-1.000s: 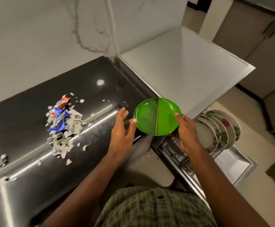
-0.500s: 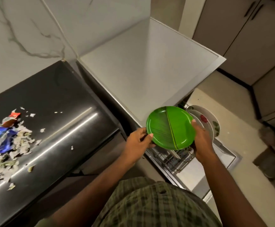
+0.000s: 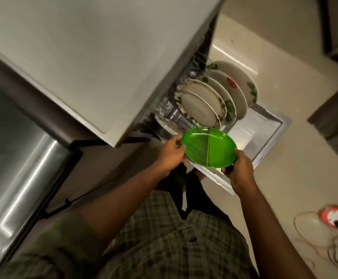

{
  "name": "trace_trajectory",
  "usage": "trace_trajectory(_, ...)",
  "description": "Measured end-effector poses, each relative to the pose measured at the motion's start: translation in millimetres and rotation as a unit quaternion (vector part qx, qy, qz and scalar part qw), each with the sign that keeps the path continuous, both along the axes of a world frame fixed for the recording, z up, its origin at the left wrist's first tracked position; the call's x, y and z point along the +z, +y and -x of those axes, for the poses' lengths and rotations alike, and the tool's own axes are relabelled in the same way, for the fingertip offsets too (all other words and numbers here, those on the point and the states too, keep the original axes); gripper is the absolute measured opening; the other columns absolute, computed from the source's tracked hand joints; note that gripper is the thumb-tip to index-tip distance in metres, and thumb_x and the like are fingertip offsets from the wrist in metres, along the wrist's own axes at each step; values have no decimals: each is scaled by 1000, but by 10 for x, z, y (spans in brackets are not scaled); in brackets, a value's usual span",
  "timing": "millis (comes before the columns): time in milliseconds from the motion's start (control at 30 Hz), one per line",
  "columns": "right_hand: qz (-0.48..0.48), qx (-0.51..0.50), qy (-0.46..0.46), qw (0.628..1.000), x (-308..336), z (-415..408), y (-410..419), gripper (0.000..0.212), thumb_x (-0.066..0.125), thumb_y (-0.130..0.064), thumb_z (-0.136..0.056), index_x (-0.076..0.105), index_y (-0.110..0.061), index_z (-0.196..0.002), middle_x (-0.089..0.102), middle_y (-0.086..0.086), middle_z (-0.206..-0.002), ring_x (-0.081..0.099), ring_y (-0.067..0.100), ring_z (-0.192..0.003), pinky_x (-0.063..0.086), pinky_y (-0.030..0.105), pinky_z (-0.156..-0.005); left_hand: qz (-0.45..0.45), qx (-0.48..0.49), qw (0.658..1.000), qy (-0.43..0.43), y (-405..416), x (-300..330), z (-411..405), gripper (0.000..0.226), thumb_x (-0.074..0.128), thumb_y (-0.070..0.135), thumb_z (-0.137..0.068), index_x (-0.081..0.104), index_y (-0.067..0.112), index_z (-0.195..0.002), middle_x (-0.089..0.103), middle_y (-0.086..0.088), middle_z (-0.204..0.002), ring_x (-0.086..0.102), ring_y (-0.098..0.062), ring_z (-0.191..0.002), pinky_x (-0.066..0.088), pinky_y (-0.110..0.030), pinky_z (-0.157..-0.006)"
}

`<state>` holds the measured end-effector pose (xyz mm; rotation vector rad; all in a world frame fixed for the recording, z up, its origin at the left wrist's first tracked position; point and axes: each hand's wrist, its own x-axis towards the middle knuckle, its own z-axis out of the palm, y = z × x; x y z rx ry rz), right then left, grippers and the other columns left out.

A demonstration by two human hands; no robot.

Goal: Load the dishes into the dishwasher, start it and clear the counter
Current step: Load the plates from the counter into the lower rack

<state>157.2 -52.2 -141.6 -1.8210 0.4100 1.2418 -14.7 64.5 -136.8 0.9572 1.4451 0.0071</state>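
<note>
Green plate (image 3: 209,147): centre of the frame, held nearly flat, face up, above the near edge of the open dishwasher door (image 3: 264,125).
Left hand (image 3: 171,153): grasping the plate's left rim, thumb on top; the fingers underneath are hidden.
Right hand (image 3: 239,168): grasping the lower-right rim, fingers curled under it.
Rack (image 3: 170,109): up and slightly left of the plate, with a row of white floral plates (image 3: 214,97) standing on edge.
Key relation: the nearest free slot probably lies just below-left of the front white plate, though blur hides the tines. The green plate lies flat while the racked ones stand, so it must tip upright, faces parallel to theirs.
Nearer hand: the left, on the rack side.
</note>
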Motion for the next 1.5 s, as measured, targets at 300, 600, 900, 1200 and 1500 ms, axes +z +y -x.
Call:
trace_trajectory(300,30,-72,81,994,-1096,-8,258,26,44,-20,-109,58,-6,-92,65,13,-68,63,26,-57,50,26,-45,-32,-27,993,113,519,-1516,-364,63,51,30,-72,63,16,-132,72,-15,-121,73,-34,-104,61,-54,-91)
trace_trajectory(600,48,-119,166,978,-2102,-62,576,30,37,-14,-109,63,-5,-97,70,16,-67,63,13,-46,50,18,-42,-9,-36,978,205,988,-2034,-807,24,51,12,-102,72,9,-112,66,-1,-82,66,-20,-69,53,-28,-63)
trace_trajectory(900,39,-141,190,971,-2633,-123,696,26,37,-13,-110,61,-1,-114,71,17,-71,65,13,-47,52,18,-43,-16,-96,973,207,1034,-2550,-887,34,50,17,-97,65,7,-126,72,-14,-107,67,-27,-75,50,-26,-49)
trace_trajectory(1200,22,-120,200,972,-2796,-164,928,19,46,-13,-108,59,-4,-118,75,25,-91,69,19,-60,59,22,-51,1,-96,979,180,960,-2750,-827,38,48,12,-89,68,16,-122,74,-8,-107,72,-28,-83,56,-29,-58)
trace_trajectory(1500,2,-70,168,983,-2443,-65,813,18,48,-23,-109,56,-6,-112,75,19,-78,64,16,-50,57,23,-50,-83,-214,954,195,822,-2312,-873,39,55,33,-87,63,15,-121,72,-15,-115,68,-38,-108,57,-45,-92)
